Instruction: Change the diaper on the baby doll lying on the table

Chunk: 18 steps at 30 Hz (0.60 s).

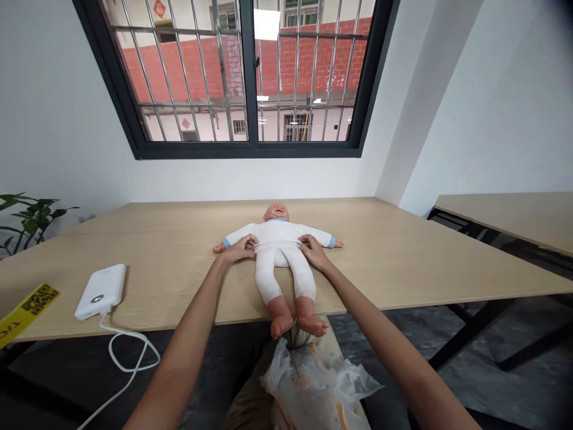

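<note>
A baby doll (pixel 278 239) in a white outfit with blue cuffs and collar lies on its back on the wooden table (pixel 179 269), arms spread, bare feet over the front edge. My left hand (pixel 243 247) is at the left side of its waist, fingers curled and closed at the white cloth. At the right side of the waist, my right hand (pixel 312 249) has its fingers bent together on the cloth. Whether each hand pinches the fabric is hard to see, but both touch it at the waistband.
A white power bank (pixel 102 291) with a cable lies front left, near a yellow tag (pixel 27 313). A plant (pixel 31 218) is at far left. A plastic bag (pixel 317 385) rests on my lap. Another table (pixel 514 218) stands right, and a barred window is behind.
</note>
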{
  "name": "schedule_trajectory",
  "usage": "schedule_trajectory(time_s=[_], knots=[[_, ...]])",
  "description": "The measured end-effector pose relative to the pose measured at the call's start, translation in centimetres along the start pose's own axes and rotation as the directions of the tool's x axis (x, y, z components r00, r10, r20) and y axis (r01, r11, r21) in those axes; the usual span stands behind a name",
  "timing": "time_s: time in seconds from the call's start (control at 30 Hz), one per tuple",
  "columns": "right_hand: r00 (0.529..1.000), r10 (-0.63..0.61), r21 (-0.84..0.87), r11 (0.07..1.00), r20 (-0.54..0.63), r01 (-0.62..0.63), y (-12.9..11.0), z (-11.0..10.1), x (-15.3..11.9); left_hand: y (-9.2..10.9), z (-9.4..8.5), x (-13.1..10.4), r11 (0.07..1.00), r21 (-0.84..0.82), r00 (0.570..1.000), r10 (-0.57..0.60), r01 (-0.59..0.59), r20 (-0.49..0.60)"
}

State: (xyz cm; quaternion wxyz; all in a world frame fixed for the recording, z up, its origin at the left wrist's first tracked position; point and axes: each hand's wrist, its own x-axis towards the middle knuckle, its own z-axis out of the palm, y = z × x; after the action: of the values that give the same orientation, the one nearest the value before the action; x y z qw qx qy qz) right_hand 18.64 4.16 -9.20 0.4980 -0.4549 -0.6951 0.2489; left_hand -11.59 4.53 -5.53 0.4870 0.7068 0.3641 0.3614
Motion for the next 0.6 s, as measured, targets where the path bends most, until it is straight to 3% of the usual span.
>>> schedule_trajectory(time_s=[0.4,0.6], knots=[[0.992,-0.026,0.060,0.998,0.123,0.018,-1.1,-0.6,-0.6,-1.3,0.4,0.8,0.987,0.144,0.994,0.082,-0.070,-0.079],[0.986,-0.071,0.083,0.995,0.150,0.059,-1.4,-0.5,-0.7,-0.9,1.0,0.8,0.985,0.141,0.990,0.113,-0.100,-0.090]])
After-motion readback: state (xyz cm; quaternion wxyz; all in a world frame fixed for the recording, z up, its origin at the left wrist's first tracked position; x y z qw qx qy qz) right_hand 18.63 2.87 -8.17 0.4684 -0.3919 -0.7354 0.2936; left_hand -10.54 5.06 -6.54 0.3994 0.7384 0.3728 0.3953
